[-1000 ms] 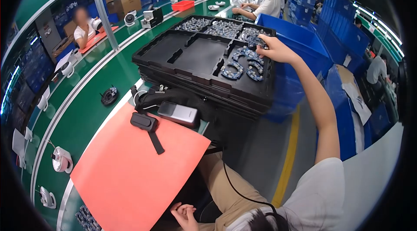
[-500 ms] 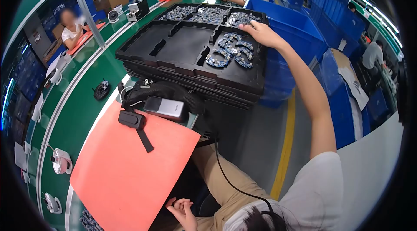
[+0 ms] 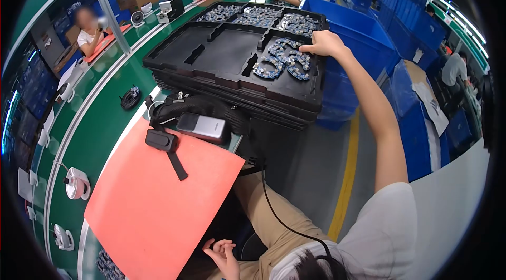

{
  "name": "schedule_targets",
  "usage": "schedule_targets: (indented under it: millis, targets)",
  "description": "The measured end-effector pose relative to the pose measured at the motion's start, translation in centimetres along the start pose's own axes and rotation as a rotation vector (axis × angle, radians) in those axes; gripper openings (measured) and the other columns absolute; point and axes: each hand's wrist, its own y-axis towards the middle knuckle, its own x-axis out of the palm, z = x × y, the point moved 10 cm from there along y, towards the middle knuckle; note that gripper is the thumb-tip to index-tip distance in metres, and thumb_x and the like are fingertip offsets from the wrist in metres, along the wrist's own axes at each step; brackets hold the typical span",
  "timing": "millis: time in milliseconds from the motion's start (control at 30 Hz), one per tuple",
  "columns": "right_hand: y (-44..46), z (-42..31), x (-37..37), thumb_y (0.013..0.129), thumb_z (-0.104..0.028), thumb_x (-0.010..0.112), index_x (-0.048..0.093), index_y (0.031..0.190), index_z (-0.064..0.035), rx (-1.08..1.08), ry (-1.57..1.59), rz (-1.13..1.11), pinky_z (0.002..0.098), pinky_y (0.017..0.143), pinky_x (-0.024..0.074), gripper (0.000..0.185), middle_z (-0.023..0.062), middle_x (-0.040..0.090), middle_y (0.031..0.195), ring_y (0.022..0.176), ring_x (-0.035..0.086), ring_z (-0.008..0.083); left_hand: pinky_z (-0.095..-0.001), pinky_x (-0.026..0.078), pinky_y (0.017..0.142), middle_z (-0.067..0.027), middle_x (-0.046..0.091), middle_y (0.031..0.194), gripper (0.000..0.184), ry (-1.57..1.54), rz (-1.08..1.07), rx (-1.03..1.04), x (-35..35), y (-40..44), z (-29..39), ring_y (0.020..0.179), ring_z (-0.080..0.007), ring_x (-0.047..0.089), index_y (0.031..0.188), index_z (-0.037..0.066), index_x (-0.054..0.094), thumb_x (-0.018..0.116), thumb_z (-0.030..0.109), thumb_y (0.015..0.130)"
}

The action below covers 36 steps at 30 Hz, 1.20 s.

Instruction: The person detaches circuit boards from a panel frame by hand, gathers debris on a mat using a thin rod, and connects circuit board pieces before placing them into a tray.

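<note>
My right hand (image 3: pixel 327 44) is over the right side of the top black tray (image 3: pixel 221 45), fingers curled and thumb pointing left. Its fingertips are at the curved blue circuit boards (image 3: pixel 270 67) lying in the near right compartment; whatever they pinch is too small and hidden to make out. Low in the view, my left hand (image 3: pixel 224 256) rests near my lap beside the orange mat (image 3: pixel 163 201), its fingers loosely bent and apart, with nothing in it.
More circuit boards (image 3: pixel 258 16) fill the tray's far compartments. Blue bins (image 3: pixel 348 24) stand right of the tray stack. A grey power bank (image 3: pixel 203 126), a black clip-on device (image 3: pixel 161 140) and a coiled black cable (image 3: pixel 130 98) lie nearer. Co-workers sit along the green line.
My right hand has drawn back from the far divider toward the near right compartment, and its fingers have curled in. My left hand has barely moved. The view has shifted slightly.
</note>
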Motion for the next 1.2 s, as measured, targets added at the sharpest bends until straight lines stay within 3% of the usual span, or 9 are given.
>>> schedule_targets:
  millis: [233,467,567,633,733,800,933,1100,1200]
  targets:
    - [-0.6,-0.4,-0.2,0.074,-0.040,0.070,0.062,0.073,-0.0063,-0.075,0.296,0.135,0.0385,0.069,0.0499,0.035,0.0122,0.067,0.075,0.076,0.065,0.0278,-0.0279,0.047,0.075,-0.0140,0.058,0.097,0.039,-0.014,0.033,-0.016,-1.0,-0.7,0.5,0.078,-0.0189,0.057,0.128,0.005,0.030,0.048,0.001,0.093]
    - [-2.6,-0.9,-1.8,0.070,-0.034,0.070,0.064,0.080,-0.0052,-0.099,0.107,0.360,0.0417,0.079,0.0497,0.031,0.0160,0.060,0.089,0.092,0.058,0.0336,-0.0278,0.049,0.072,-0.0118,0.061,0.091,0.030,-0.057,0.133,-0.004,-2.9,-1.9,1.0,0.076,-0.0176,0.058,0.120,0.002,0.042,0.054,0.002,0.092]
    - [-6.0,-11.8,-5.8,0.074,-0.030,0.071,0.057,0.078,0.0000,-0.490,0.324,0.623,0.0414,0.070,0.0449,0.033,0.0157,0.055,0.080,0.082,0.055,0.0317,-0.0263,0.049,0.073,-0.0116,0.059,0.087,0.022,-0.030,0.303,0.050,-7.8,-5.8,2.1,0.076,-0.0142,0.058,0.111,-0.001,0.040,0.051,0.000,0.092]
    - [-11.5,-14.3,-8.6,0.084,-0.019,0.066,0.056,0.082,0.0006,-0.555,0.668,0.653,0.0305,0.065,0.0421,0.022,0.0114,0.054,0.078,0.070,0.052,0.0193,-0.0258,0.048,0.068,-0.0101,0.058,0.084,0.019,-0.009,0.388,0.123,-8.5,-7.8,3.5,0.074,-0.0138,0.058,0.107,0.000,0.042,0.052,-0.002,0.091]
    - [-18.7,-19.3,-10.1,0.096,-0.013,0.051,0.049,0.080,0.0009,-0.697,0.892,0.539,0.0246,0.064,0.0363,0.021,0.0046,0.045,0.075,0.068,0.043,0.0113,-0.0246,0.047,0.062,-0.0095,0.054,0.078,0.023,0.053,0.491,0.198,-10.7,-10.8,5.7,0.066,-0.0136,0.056,0.107,0.000,0.039,0.050,-0.005,0.088]
    - [-24.9,-23.9,-10.9,0.098,-0.014,0.042,0.048,0.076,0.0012,-0.848,0.987,0.437,0.0277,0.071,0.0383,0.027,0.0098,0.049,0.080,0.075,0.048,0.0187,-0.0239,0.046,0.057,-0.0096,0.052,0.077,0.020,0.044,0.584,0.410,-13.0,-12.8,9.7,0.062,-0.0133,0.054,0.105,0.000,0.039,0.049,-0.005,0.087]
    - [-36.2,-36.0,-11.3,0.086,-0.007,0.049,0.056,0.079,0.0032,-1.315,0.898,0.203,0.0362,0.073,0.0447,0.014,0.0142,0.057,0.083,0.081,0.056,0.0285,-0.0232,0.046,0.059,-0.0077,0.055,0.075,0.022,0.225,0.832,0.542,-18.9,-14.2,13.6,0.065,-0.0126,0.057,0.100,-0.001,0.046,0.056,-0.008,0.082]
    - [-45.3,-47.6,-5.0,0.083,-0.014,0.060,0.058,0.095,-0.0016,-1.727,0.786,-0.068,0.0410,0.087,0.0418,0.018,0.0134,0.057,0.104,0.100,0.054,0.0307,-0.0322,0.044,0.063,-0.0122,0.057,0.076,0.008,0.841,1.129,0.548,-29.1,-14.2,21.9,0.068,-0.0251,0.056,0.089,-0.001,0.054,0.058,-0.003,0.082]
    - [-48.9,-51.8,0.0,0.083,-0.016,0.061,0.057,0.098,-0.0028,-1.807,0.689,-0.034,0.0422,0.089,0.0411,0.021,0.0130,0.056,0.107,0.102,0.052,0.0318,-0.0377,0.049,0.071,-0.0155,0.063,0.085,0.021,1.173,1.073,0.281,-36.8,-9.5,22.6,0.078,-0.0297,0.062,0.097,-0.001,0.058,0.060,0.018,0.086]
